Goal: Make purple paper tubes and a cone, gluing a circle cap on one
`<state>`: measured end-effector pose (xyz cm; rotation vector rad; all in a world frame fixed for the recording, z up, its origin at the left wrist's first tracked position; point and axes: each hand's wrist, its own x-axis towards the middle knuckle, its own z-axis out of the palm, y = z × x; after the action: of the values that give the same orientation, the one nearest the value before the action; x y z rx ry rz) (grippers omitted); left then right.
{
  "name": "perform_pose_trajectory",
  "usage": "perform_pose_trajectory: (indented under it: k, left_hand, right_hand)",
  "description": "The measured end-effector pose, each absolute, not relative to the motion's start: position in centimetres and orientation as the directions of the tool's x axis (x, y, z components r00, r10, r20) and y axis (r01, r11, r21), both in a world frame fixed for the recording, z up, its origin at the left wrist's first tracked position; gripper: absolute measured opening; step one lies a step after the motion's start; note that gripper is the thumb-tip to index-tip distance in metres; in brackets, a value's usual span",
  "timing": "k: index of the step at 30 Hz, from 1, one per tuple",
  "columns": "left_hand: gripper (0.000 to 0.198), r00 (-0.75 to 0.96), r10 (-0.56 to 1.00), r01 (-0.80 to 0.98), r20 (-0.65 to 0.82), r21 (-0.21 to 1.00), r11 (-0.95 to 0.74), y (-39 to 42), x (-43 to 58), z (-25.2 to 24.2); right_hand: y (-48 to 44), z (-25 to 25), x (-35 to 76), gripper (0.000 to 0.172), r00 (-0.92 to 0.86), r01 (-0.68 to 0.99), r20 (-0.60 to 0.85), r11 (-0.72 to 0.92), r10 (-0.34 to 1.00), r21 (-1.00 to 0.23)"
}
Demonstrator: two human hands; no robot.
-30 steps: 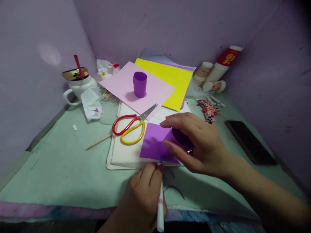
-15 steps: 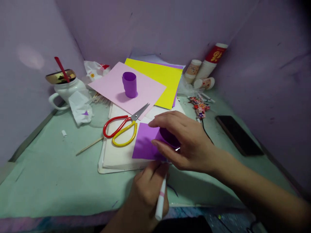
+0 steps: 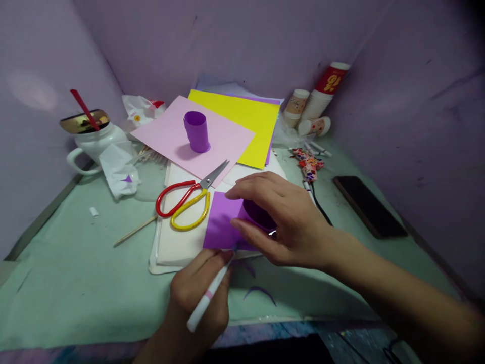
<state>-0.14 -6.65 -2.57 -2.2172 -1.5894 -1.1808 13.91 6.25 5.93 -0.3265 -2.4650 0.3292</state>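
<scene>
My left hand (image 3: 191,283) is closed round a white marker (image 3: 200,308) with a pink band. The marker's tip meets the lower part of a flat purple paper (image 3: 220,217), near the base of a rolled purple paper tube (image 3: 260,216). My right hand (image 3: 290,220) curls over that tube from the right, thumb in front and fingers behind, holding it upright on the paper. Underneath lies a white pad (image 3: 176,247). Scissors (image 3: 206,184) with red and yellow handles rest just left of the purple paper, blades apart.
A second purple tube (image 3: 197,134) stands on pink paper (image 3: 233,134), which overlaps yellow paper (image 3: 261,126). A white mug (image 3: 100,144) is at the left, with a wooden stick (image 3: 134,231) nearer. Paper cups (image 3: 314,106) and a phone (image 3: 369,206) are at the right.
My left hand has moved left with the marker, along the tube's base, and the marker now slants more. Purple paper slivers on the table have come into view. My right hand still holds the tube.
</scene>
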Motion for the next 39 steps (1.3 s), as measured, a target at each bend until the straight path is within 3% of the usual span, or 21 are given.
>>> perform_pose_trajectory:
  k: [10, 19, 24, 27, 28, 29, 31, 36, 39]
  left_hand:
    - [0.011, -0.07, 0.787, 0.82, 0.613, 0.485, -0.305, -6.4, -1.0, -1.2]
    - [0.015, -0.316, 0.799, 0.798, 0.512, 0.599, -0.068, -7.8, -1.2, -2.1]
    - [0.015, -0.511, 0.736, 0.737, 0.445, 0.667, 0.109, -8.4, -1.0, -1.6]
    - [0.019, -0.616, 0.697, 0.663, 0.367, 0.719, 0.208, -8.2, -0.6, -1.0]
    - [0.02, -0.65, 0.677, 0.639, 0.345, 0.73, 0.241, -8.1, -0.4, -0.8]
    - [0.021, -0.682, 0.653, 0.617, 0.33, 0.738, 0.272, -8.0, -0.3, -0.7]
    - [0.023, -0.725, 0.626, 0.579, 0.286, 0.746, 0.329, -7.9, -0.2, -0.7]
    - [0.03, -0.717, 0.678, 0.559, 0.162, 0.714, 0.421, -8.3, -2.0, -1.8]
    - [0.028, -0.631, 0.757, 0.65, 0.167, 0.647, 0.398, -8.5, -3.5, -2.5]
  right_hand:
    - [6.3, 5.8, 13.8, 0.021, -0.776, 0.154, 0.548, 0.936, 0.313, -0.317]
    - [7.4, 7.7, 15.2, 0.028, -0.697, 0.117, 0.647, 0.939, 0.309, -0.323]
    - [11.4, 10.4, 18.5, 0.025, -0.551, 0.319, 0.712, 0.898, 0.436, -0.303]
    - [15.5, 10.1, 20.5, 0.042, -0.478, 0.483, 0.69, 0.818, 0.544, -0.311]
    - [16.9, 9.6, 21.0, 0.04, -0.434, 0.539, 0.695, 0.784, 0.573, -0.31]
    - [18.3, 9.0, 21.4, 0.028, -0.409, 0.58, 0.712, 0.765, 0.57, -0.279]
    - [20.7, 7.6, 21.7, 0.022, -0.438, 0.604, 0.704, 0.763, 0.559, -0.23]
    - [23.5, 5.5, 20.5, 0.023, -0.517, 0.56, 0.667, 0.802, 0.536, -0.21]
    - [23.5, 5.2, 19.5, 0.021, -0.537, 0.556, 0.642, 0.802, 0.548, -0.22]
